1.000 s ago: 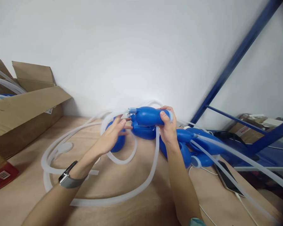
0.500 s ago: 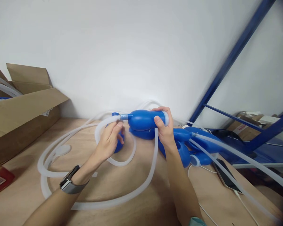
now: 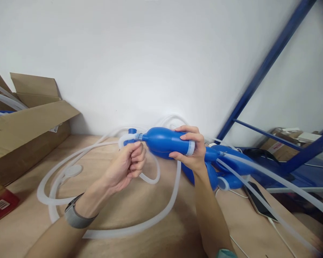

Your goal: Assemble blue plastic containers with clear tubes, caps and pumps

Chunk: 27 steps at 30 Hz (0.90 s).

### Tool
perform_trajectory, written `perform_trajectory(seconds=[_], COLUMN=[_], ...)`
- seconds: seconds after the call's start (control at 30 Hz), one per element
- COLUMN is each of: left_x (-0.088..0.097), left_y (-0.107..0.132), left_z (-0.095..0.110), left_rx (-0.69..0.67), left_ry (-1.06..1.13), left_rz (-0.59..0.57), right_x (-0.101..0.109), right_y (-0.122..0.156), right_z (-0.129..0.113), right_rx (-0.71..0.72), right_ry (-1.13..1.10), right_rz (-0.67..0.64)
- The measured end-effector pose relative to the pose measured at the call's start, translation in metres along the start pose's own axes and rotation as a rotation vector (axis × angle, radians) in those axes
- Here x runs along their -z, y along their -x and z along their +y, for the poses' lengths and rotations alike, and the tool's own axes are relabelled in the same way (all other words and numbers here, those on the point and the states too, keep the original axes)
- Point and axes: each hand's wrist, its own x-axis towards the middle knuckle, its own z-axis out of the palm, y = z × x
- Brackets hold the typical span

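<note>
My right hand is wrapped round the capped end of a blue bottle-shaped bulb, which lies level with its translucent white cap to the right. A shiny fitting joins the bulb's narrow left end to a milky hose. Just below that joint, my left hand is closed, thumb and forefinger pinched at the fitting. What its fingers grip is hidden. Behind the left hand stands another blue part, mostly covered. More blue bulbs lie on the wooden table to the right.
Loops of milky hose spread across the table. A flat white disc lies among them. An open cardboard box with hoses and a red box stand left. A phone with cable lies right, near a blue metal frame.
My left hand has rolled over, fingers now curled beneath the joint. My right hand has shifted slightly right and regripped the bulb, which now tilts down toward its cap.
</note>
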Motion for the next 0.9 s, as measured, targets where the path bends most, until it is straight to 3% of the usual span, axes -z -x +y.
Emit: perform_trajectory(seconds=[0.17, 0.43, 0.63, 0.9], left_x=[-0.005, -0.010, -0.010, -0.008], left_y=[-0.004, -0.003, -0.006, -0.006], left_z=[-0.007, -0.011, -0.014, -0.012], left_rx=[0.028, -0.053, -0.153, -0.189], left_ry=[0.030, 0.047, 0.070, 0.095], left_rz=[0.022, 0.148, 0.231, 0.234], right_x=[-0.001, -0.011, -0.019, -0.017], right_y=[-0.001, -0.001, 0.001, -0.002], right_z=[-0.003, 0.001, -0.003, -0.005], right_rx=[0.011, 0.025, 0.121, 0.230], right_ry=[0.001, -0.065, 0.012, 0.010], right_rz=[-0.012, 0.048, 0.079, 0.078])
